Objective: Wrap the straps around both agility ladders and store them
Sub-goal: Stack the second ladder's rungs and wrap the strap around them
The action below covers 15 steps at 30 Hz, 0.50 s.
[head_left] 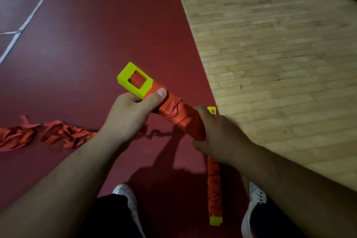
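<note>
Head cam, looking down w/ the person: the left hand [129, 114] is curled round the top of the agility ladder bundle [177, 116], thumb [158, 95] pressed flat on the wrap just below the yellow-green rung ends [125, 75]. The right hand [216, 133] is closed round the bundle's lower end, fingers folded over the orange-red webbing. The bundle is up in the air between both hands, tilted, above the red floor [96, 35] near its edge w/ the wooden floor [270, 44]. Loose strap [56, 133] lies in a tangled pile on the red floor, well to the left; whether it runs up to the bundle I can't tell. A second ladder [213, 183] lies on the floor below the right hand, looks already wrapped, yellow end showing near the white shoes [255, 199]. Handling, as I judge it: the plastic rungs are stiff, flat and light, so the stack makes a firm core. The webbing is soft and limp and prob. loosens if tension drops. Best hold is on the rung stack at one end, thumb pinning the last turn, other hand feeding strap taut. Risk: rungs could fan out if the grip goes slack.
</note>
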### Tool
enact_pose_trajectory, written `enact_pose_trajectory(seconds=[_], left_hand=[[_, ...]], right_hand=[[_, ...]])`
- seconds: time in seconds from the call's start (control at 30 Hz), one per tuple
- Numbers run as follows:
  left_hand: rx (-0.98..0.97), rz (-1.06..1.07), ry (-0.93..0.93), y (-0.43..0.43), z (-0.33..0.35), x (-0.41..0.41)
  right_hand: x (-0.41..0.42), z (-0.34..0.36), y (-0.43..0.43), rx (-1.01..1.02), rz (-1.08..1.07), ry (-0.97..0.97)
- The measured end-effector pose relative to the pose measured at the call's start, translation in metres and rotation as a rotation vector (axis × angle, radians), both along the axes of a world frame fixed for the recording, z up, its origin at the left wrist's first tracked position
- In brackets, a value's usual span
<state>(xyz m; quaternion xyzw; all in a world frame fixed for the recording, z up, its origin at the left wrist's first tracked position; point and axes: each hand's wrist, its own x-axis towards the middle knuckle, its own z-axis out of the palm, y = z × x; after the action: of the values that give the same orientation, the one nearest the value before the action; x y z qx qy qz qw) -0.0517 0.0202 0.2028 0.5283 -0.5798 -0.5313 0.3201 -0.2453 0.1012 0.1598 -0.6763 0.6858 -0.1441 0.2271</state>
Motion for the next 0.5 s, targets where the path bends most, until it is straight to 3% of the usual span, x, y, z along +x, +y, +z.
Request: enact_pose_trajectory(seconds=[0.1, 0.27, 0.5], left_hand=[[-0.063, -0.226, -0.050, -0.003, 0.007, 0.008], [-0.136, -0.448, 0.020, -0.010, 0.005, 0.023], [-0.002, -0.484, 0.161, -0.007, -0.008, 0.028]], right_hand=[[-0.010, 0.011, -0.004, 0.079, -0.022, -0.089], [-0.024, 0.024, -0.007, 0.172, 0.035, -0.220], [-0.031, 0.027, -0.005, 0.402, 0.173, -0.351]])
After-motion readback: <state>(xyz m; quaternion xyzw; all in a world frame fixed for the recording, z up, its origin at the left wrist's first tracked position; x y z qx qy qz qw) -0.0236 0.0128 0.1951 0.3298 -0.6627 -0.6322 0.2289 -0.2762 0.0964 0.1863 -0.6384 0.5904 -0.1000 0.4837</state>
